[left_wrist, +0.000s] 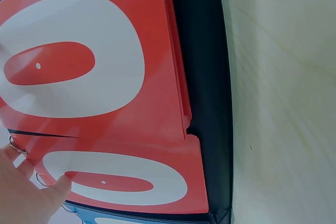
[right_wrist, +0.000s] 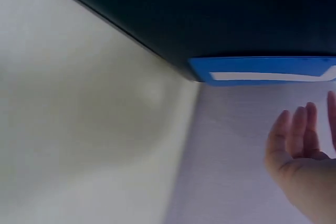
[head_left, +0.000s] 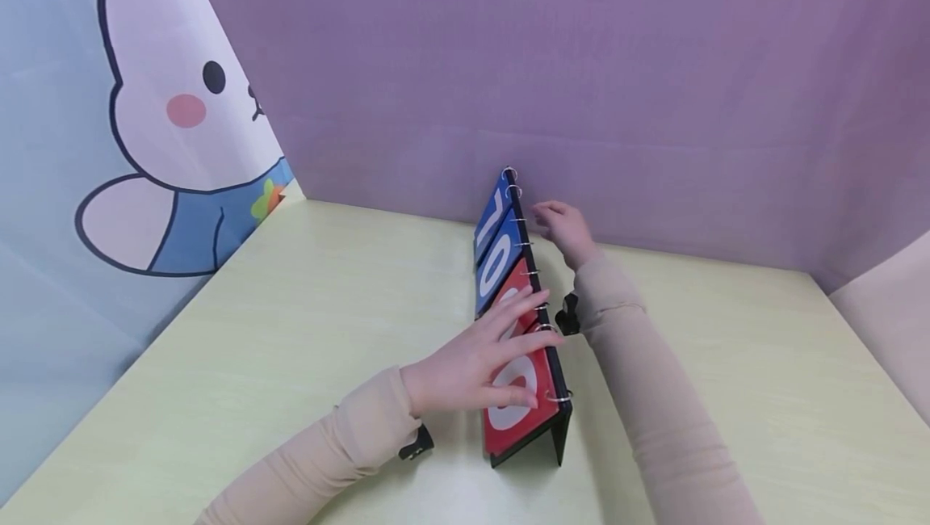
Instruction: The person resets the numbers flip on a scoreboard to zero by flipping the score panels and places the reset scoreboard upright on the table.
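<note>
A tent-shaped flip scoreboard [head_left: 563,424] stands on the table, its ringed number cards facing left. Nearest me are two red cards [left_wrist: 163,93] showing white 0s. Farther along, two blue cards [head_left: 488,254] read 0 and 7. My left hand [head_left: 475,363] spreads its straight fingers over the red cards, with the fingertips by the ringed top edge. Beside the far end, on the black back side, my right hand [head_left: 563,230] holds nothing and its fingers bend loosely. In the right wrist view, a blue card [right_wrist: 252,77] shows past the black panel [right_wrist: 210,19], just above those fingers.
A pale yellow-green table [head_left: 327,307] lies under the scoreboard. Purple cloth [head_left: 581,65] rises behind the table's far edge, close to the scoreboard's far end. On the left hangs a light blue cloth with a cartoon rabbit [head_left: 167,129].
</note>
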{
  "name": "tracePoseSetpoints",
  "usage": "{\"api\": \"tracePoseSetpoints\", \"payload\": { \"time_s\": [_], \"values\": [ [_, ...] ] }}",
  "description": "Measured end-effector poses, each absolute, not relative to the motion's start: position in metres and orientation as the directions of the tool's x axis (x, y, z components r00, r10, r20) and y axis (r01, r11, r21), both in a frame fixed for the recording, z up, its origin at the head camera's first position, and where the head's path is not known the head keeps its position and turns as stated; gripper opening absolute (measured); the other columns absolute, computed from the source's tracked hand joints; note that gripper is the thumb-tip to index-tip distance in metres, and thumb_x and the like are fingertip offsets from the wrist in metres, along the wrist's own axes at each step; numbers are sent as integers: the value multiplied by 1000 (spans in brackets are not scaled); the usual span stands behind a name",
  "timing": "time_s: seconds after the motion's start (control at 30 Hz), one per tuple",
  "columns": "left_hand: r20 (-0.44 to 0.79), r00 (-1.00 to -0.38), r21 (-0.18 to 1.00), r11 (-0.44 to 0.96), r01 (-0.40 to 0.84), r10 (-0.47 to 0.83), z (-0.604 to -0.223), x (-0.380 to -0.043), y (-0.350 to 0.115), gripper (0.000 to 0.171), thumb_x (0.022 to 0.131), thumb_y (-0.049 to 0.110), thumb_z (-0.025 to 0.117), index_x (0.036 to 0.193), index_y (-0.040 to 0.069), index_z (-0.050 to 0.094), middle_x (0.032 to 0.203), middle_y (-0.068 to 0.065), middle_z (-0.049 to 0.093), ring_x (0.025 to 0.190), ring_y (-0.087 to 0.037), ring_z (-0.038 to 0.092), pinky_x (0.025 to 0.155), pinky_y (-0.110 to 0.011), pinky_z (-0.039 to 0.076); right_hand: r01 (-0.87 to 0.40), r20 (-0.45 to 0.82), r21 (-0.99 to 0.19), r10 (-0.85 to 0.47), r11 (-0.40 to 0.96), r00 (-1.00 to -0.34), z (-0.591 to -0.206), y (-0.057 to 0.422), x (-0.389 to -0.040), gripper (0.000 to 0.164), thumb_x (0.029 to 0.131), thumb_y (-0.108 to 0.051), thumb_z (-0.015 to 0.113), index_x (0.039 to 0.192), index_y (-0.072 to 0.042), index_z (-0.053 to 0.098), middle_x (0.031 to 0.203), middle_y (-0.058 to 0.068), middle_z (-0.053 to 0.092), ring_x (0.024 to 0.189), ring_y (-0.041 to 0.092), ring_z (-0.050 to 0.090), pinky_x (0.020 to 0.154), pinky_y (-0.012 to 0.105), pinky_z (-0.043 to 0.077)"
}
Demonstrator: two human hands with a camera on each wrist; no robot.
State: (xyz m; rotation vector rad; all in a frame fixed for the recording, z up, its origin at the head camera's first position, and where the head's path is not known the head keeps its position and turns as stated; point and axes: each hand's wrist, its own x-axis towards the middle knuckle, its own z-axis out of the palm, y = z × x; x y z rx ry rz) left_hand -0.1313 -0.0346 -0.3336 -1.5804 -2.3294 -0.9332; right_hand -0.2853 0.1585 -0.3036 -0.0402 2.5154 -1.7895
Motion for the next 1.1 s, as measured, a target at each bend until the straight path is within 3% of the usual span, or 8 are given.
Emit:
{"api": "tracePoseSetpoints", "payload": {
  "time_s": [0.2,0.43,0.77,1.1],
  "values": [
    [472,-418,391,240,888,776,-336,-131,-34,67,81,35,73,139,20,43,158,-9,11,147,-26,6,116,-50,20,178,-211,-966,-170,187,-963,-330,161,-284,49,102,-26,34,141,4,35,142,22,40,126,30,43,109,42,36],
    [479,-403,366,240,899,780,-338,-130,-35,68,80,35,74,138,19,43,157,-11,13,147,-28,8,116,-50,19,180,-234,-966,-326,187,-916,-351,162,-282,50,101,-40,34,135,-4,43,138,18,43,124,36,45,105,48,38],
    [453,-422,396,247,885,785,-337,-128,-35,66,81,35,73,139,20,43,157,-9,12,147,-26,6,115,-51,21,299,-284,-954,-252,-23,-925,-359,167,-279,65,99,-46,37,150,-11,19,152,21,25,139,38,29,114,50,26],
    [452,-431,405,251,879,781,-337,-128,-33,67,81,35,73,139,20,43,157,-9,12,147,-27,6,115,-51,22,353,-357,-934,-244,63,-902,-355,167,-269,64,99,-49,32,147,-7,25,139,22,44,122,37,50,107,47,37]
  ]
}}
